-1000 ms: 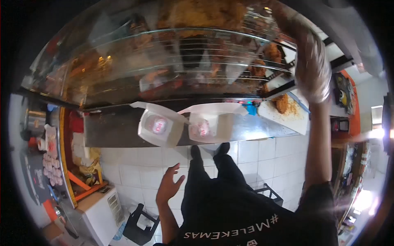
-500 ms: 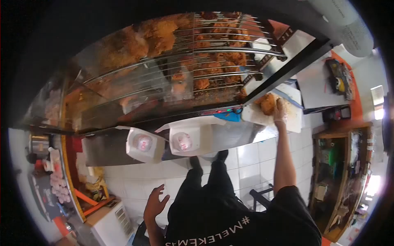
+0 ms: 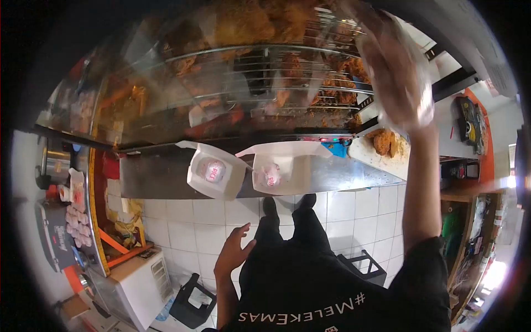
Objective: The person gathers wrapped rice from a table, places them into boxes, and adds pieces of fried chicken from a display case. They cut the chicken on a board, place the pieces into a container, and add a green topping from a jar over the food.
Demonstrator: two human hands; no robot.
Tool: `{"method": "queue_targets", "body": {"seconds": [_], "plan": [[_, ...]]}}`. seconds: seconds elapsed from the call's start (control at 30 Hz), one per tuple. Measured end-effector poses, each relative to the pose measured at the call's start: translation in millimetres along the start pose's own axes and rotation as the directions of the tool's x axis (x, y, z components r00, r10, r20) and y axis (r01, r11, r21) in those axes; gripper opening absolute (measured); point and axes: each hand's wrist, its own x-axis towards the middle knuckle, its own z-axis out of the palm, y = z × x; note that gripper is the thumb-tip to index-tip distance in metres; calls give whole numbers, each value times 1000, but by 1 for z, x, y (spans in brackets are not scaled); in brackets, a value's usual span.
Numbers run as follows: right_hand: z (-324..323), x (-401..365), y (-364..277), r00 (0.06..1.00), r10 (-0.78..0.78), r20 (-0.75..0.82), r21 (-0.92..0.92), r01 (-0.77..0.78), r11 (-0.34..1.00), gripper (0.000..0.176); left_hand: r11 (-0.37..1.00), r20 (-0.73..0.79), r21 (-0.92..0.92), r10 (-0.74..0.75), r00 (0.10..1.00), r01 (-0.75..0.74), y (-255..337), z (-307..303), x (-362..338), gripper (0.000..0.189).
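My right hand (image 3: 398, 77), in a clear plastic glove, is raised before the right end of the glass display case. It is smeared by motion, so its fingers and anything in them cannot be made out. Below it, fried chicken (image 3: 381, 143) lies on a white cutting board (image 3: 362, 154). Hanging low over the floor, my left hand (image 3: 235, 253) is open, fingers apart and holding nothing. On the metal counter (image 3: 155, 180) stand two open white boxes: the left box (image 3: 229, 180) and the right box (image 3: 298, 174). Each holds a round wrapped bundle with red print.
The display case has wire racks (image 3: 276, 94) with more fried chicken. A blue cloth (image 3: 337, 148) lies beside the board. Black stools (image 3: 193, 301) stand on the tiled floor, and a wooden cabinet (image 3: 470, 232) is at the right.
My right hand has left the chicken on the board and moved up in front of the case. The chicken stays on the board. The view has shifted; my left hand remains low and open.
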Motion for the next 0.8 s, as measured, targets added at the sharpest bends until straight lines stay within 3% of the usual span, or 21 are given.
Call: {"method": "queue_targets", "body": {"seconds": [0.17,0.4,0.63,0.8], "plan": [[44,67,34,930,7,368,-300,112,948,39,997,-24,-56,-61,998,59,-13,0,-11,58],[72,85,50,875,0,484,-395,219,892,39,988,-72,-76,-139,988,134,-33,-4,-25,58],[57,63,65,942,-90,323,-335,203,920,40,991,-78,-82,-113,991,107,-36,-5,-20,60],[23,14,60,986,-163,-27,-142,157,977,40,994,-48,-56,-97,994,94,-29,-7,-13,59]]}}
